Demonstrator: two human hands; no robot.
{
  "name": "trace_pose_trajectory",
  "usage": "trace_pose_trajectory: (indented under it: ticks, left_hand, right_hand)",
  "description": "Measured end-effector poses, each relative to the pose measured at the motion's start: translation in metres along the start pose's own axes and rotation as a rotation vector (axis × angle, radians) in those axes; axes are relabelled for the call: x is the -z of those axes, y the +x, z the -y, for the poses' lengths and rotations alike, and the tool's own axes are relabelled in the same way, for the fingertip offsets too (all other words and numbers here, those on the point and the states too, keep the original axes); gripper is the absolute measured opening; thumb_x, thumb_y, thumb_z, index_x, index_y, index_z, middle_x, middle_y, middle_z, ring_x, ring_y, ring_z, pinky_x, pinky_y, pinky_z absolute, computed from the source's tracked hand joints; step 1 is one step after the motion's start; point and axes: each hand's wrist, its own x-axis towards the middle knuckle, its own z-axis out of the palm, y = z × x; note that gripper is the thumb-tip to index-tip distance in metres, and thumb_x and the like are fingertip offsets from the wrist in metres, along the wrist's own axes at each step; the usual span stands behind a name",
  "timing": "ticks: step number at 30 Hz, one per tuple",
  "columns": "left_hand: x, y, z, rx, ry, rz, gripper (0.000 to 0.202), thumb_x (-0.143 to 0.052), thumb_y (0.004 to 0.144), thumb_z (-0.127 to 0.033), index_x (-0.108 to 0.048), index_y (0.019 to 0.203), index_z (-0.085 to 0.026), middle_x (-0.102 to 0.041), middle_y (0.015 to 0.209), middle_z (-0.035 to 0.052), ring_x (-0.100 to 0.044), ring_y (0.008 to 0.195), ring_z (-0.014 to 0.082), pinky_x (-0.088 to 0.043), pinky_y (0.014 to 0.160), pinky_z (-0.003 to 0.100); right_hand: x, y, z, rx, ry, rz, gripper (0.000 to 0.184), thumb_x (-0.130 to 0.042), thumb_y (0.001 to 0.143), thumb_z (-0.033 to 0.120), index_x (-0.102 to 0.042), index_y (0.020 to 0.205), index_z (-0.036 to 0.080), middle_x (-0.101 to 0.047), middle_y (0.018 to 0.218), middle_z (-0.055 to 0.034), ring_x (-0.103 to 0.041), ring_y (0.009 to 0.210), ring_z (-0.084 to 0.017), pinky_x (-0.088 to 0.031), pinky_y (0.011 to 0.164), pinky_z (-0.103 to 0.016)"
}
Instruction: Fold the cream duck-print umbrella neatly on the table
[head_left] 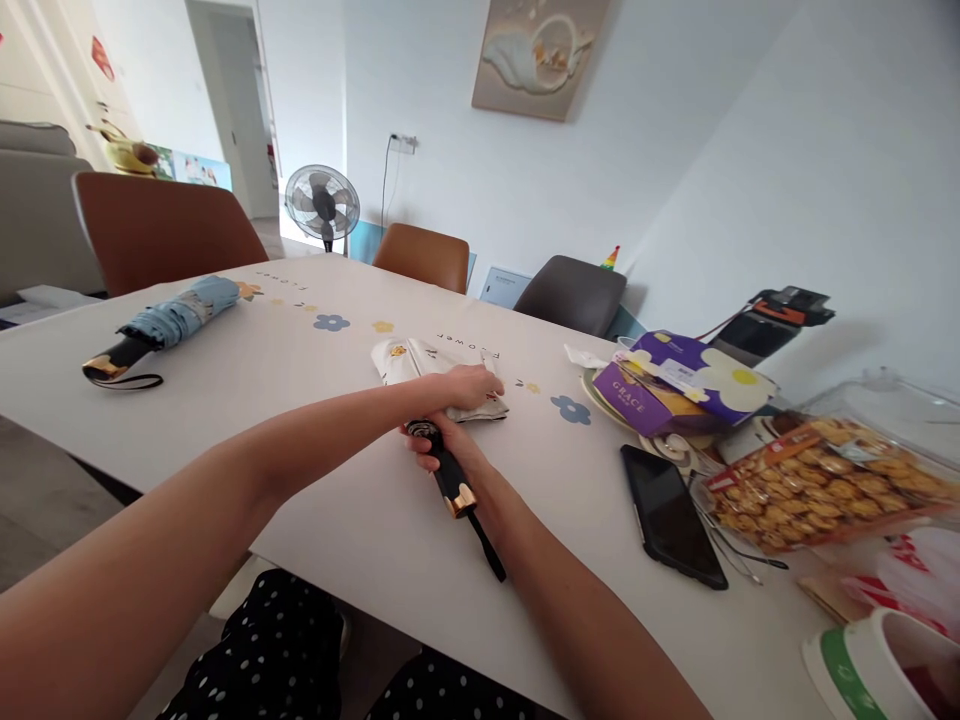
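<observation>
A folded white umbrella [394, 360] with a small printed pattern lies on the table, its canopy pointing away from me. My right hand [450, 440] is closed around the top of its black handle, which has a gold-coloured end and a black strap hanging toward me. Crossing over from the left, my left hand [474, 388] is closed on the white canopy fabric; its fingertips are partly hidden. Farther left rests a folded light-blue umbrella [184, 312] with a black and gold handle and a wrist loop, apart from both hands.
The pale table [300, 400] has printed flowers. On the right are a black phone [671, 515], a purple box [660, 385], a plastic container of snacks [832, 480], cables and a white-green tub [855, 660]. Chairs [424, 257] and a fan [322, 203] stand beyond.
</observation>
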Motion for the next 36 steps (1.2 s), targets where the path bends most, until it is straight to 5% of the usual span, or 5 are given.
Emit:
trace_pose_trajectory:
  ticks: [8,14,21,30,36]
  left_hand:
    - [-0.009,0.014,0.01,0.055,-0.117,-0.095,0.024,-0.057,0.069,-0.015,-0.066,0.09,-0.022,-0.061,0.098,0.0055,-0.054,0.095,0.0213,-0.043,0.076,0.027]
    - [-0.001,0.005,0.007,0.205,-0.263,-0.525,0.021,-0.041,0.08,-0.018,-0.059,0.089,-0.024,-0.057,0.099,0.0051,-0.054,0.09,0.0221,-0.043,0.072,0.031]
    - [0.011,-0.033,0.013,0.244,-0.674,-1.023,0.009,-0.042,0.082,-0.019,-0.049,0.086,-0.024,-0.057,0.078,-0.0011,-0.054,0.073,0.0146,-0.042,0.067,0.026]
    - [0.023,-0.114,0.031,0.122,-0.57,-1.208,0.021,-0.041,0.068,-0.004,-0.055,0.073,-0.02,-0.054,0.084,0.0006,-0.049,0.064,0.0095,-0.042,0.054,0.02]
    - [0.015,-0.133,0.032,0.213,-0.784,-1.316,0.018,-0.039,0.062,-0.007,-0.052,0.067,-0.02,-0.055,0.078,-0.0001,-0.051,0.061,0.0101,-0.036,0.042,0.019]
  right_hand:
    - [0.007,0.008,-0.002,0.014,0.103,0.029,0.026,-0.053,0.078,0.04,-0.051,0.08,0.014,-0.041,0.051,0.005,-0.026,0.035,-0.003,-0.019,0.027,-0.014]
    - [0.001,0.004,-0.001,0.014,0.083,-0.005,0.022,-0.053,0.078,0.036,-0.051,0.079,0.014,-0.039,0.049,0.0058,-0.028,0.034,-0.004,-0.021,0.026,-0.014]
    - [0.002,0.004,-0.003,0.019,0.147,-0.012,0.018,-0.053,0.08,0.032,-0.052,0.079,0.014,-0.045,0.054,0.0042,-0.031,0.035,-0.003,-0.025,0.026,-0.013]
    - [0.01,0.014,-0.012,0.137,0.203,-0.033,0.015,-0.063,0.074,0.026,-0.055,0.078,0.013,-0.055,0.069,-0.0008,-0.035,0.041,-0.002,-0.03,0.027,-0.011]
    - [0.006,0.008,-0.007,0.141,0.205,-0.056,0.019,-0.067,0.069,0.025,-0.053,0.076,0.014,-0.053,0.067,0.0002,-0.036,0.041,-0.003,-0.03,0.027,-0.012]
